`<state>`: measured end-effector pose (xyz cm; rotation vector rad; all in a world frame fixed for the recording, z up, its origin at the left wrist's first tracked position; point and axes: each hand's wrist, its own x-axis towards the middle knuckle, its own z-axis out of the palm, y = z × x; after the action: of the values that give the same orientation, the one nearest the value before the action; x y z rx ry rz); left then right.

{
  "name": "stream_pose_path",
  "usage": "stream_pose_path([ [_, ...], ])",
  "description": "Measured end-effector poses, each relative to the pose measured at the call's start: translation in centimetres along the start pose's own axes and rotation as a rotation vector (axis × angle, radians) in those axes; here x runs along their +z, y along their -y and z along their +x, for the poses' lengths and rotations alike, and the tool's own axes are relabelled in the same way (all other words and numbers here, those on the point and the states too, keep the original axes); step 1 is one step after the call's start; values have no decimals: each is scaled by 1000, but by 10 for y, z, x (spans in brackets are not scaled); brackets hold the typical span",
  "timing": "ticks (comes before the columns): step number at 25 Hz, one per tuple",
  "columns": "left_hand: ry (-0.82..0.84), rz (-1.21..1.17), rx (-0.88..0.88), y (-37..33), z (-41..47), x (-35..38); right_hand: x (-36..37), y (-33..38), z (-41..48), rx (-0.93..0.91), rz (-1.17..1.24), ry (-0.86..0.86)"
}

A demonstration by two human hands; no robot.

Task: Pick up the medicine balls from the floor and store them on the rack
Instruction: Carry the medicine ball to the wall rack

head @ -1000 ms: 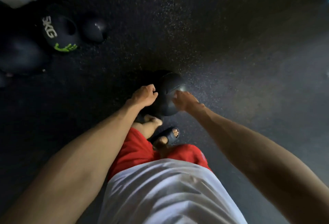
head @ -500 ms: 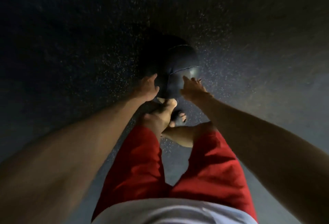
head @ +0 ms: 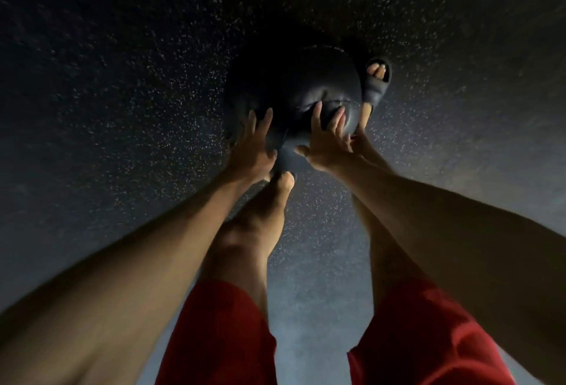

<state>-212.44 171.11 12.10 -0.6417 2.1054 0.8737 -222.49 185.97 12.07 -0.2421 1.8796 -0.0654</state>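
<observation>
Dark speckled floor (head: 122, 84); black medicine ball (head: 300, 84) low between the feet, floor contact unclear; left grip (head: 254, 147) and right grip (head: 326, 144) pressed against its near sides, fingers spread and nearly straight; dark sandal (head: 374, 87) just right of it.

no legible text or numbers, medicine ball (head: 309, 84) surface too dark to read

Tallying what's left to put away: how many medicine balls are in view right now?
1. The dark medicine ball is straight ahead of the person, between the left hand and the right hand, beside a sandalled foot. Others may lie outside the frame.
</observation>
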Motion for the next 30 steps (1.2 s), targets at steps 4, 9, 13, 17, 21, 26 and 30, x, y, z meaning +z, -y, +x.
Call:
stream_pose_path([
  [4, -218, -22, 20, -27, 28, -6, -81, 9, 50, 5, 76, -146],
  [9, -347, -68, -100, -85, 86, -55, -209, 27, 126, -43, 159, -242],
  [13, -418, 6, -143, -112, 141, -115, -247, 10, 137, -207, 229, -386],
  [17, -514, -60, -224, -139, 185, -155, -233, -23, 103, -418, 100, -425],
  [21, -561, -92, -287, -171, 223, -184, -244, -29, 112, -406, 57, -399],
  [26, -653, -80, -97, -174, 208, -180, -311, -18, 161, -232, 28, -372],
  [30, -429, 37, 38, -161, 195, -172, -383, 0, 192, 5, 188, -416],
])
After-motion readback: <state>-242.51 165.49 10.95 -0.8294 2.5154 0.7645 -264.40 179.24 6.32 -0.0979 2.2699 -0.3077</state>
